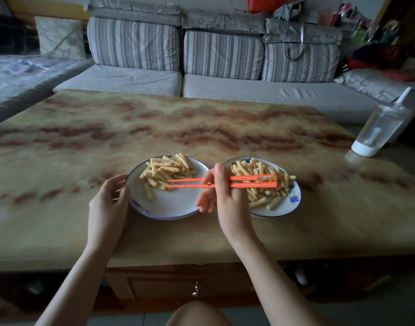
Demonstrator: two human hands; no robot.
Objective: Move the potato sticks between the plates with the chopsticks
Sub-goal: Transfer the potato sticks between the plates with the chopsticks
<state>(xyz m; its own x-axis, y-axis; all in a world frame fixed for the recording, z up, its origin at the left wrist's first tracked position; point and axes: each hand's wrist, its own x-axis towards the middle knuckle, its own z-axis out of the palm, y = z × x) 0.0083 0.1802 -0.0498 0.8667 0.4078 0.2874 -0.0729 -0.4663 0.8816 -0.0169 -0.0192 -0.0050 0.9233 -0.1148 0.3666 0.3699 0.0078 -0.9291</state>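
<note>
Two white plates with blue rims stand side by side on the marble-patterned table. The left plate point(173, 205) carries a heap of crinkle-cut potato sticks point(166, 170) on its far half. The right plate point(286, 205) holds a wider pile of potato sticks point(260, 172). My right hand point(221, 191) grips a pair of orange chopsticks point(248, 181), joined at their right end. Their tips point(165, 184) point left and lie over the near edge of the left pile; no stick shows between them. My left hand point(110, 198) curls around the left plate's left rim.
A clear bottle with a white base point(380, 128) stands near the table's right edge. A grey striped sofa point(178, 67) runs behind the table. The table's front edge with a drawer knob point(197, 291) is below my arms, and my knee point(197, 314) shows at the bottom.
</note>
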